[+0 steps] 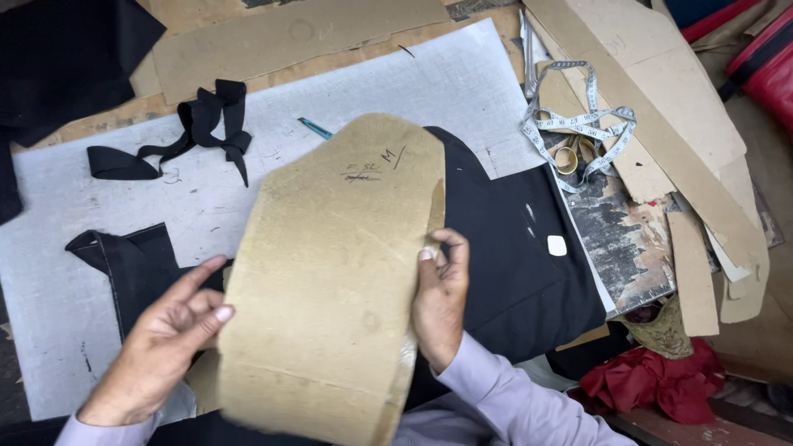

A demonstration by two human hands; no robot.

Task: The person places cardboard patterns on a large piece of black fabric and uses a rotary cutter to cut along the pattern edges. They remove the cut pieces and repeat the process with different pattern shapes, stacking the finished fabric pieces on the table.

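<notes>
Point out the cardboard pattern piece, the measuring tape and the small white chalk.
cardboard pattern piece (330,281), head view, middle of its tan face.
measuring tape (588,124), head view, on the looped grey band.
white chalk (557,245), head view, centre of the small white block.

The big tan cardboard pattern piece (330,281) looks matt and a bit fuzzy, with worn edges. The black cloth (512,264) under it is soft and dull. At 11 o'clock lies a floppy black cloth strip (194,132). At 2 o'clock, the grey tape measure (578,124) looks smooth. The red cloth (652,380) at 4 o'clock is crumpled.
</notes>
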